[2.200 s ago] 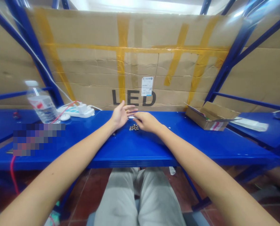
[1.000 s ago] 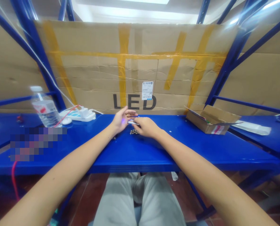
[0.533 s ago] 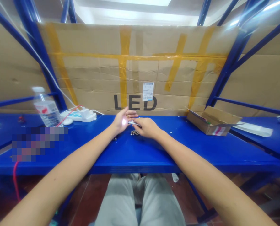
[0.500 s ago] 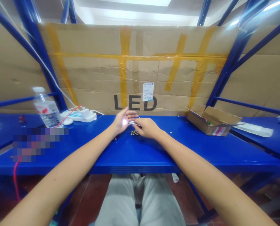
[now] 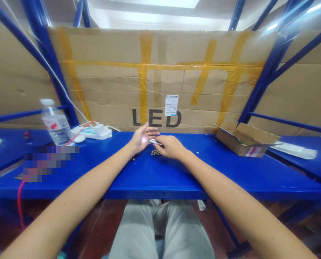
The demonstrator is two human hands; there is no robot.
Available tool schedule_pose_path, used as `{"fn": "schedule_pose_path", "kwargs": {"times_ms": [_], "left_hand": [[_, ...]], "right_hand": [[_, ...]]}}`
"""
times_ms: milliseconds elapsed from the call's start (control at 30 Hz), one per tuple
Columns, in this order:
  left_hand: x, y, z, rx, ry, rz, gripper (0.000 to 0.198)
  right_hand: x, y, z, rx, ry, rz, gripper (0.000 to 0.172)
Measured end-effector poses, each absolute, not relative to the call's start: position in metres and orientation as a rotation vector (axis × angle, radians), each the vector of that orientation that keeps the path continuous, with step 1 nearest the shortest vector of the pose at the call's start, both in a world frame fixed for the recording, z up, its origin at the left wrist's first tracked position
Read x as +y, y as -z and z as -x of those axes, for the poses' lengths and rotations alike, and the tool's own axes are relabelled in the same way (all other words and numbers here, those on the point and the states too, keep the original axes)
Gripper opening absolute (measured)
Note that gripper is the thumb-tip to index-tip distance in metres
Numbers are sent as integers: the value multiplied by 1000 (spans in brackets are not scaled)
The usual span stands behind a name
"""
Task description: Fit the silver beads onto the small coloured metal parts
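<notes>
Palm up and fingers spread, my left hand (image 5: 141, 138) hovers over the blue table (image 5: 160, 176), with a bright spot of light on its palm. A slim silver penlight (image 5: 154, 142) points at that palm, and my right hand (image 5: 170, 145) is closed around it. Its far end is hidden by my fingers. Just below the hands, a cluster of several small round metal pieces (image 5: 155, 152) lies on the table. A few tiny dark bits (image 5: 133, 159) show beside my left wrist.
A water bottle (image 5: 56, 124) and a white power strip (image 5: 93, 132) stand at the left, with a red cable (image 5: 19, 205) hanging over the edge. An open cardboard box (image 5: 245, 140) sits at the right. Behind the table rises a large taped cardboard sheet (image 5: 112, 90).
The spot of light on my left palm looks dimmer. Both hands keep nearly the same pose, and the whole view has shifted slightly.
</notes>
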State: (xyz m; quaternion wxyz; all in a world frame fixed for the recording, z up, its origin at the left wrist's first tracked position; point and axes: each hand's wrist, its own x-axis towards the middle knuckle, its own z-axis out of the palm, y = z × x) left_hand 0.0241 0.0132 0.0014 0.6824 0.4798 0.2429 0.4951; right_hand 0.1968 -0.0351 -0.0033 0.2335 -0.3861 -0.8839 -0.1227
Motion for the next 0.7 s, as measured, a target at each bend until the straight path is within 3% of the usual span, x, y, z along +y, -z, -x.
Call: {"fn": "schedule_pose_path", "kwargs": {"times_ms": [700], "left_hand": [[16, 0, -22, 534, -1098, -1071, 50]], "right_hand": [[-33, 5, -198, -2433, 268, 1096, 29]]}}
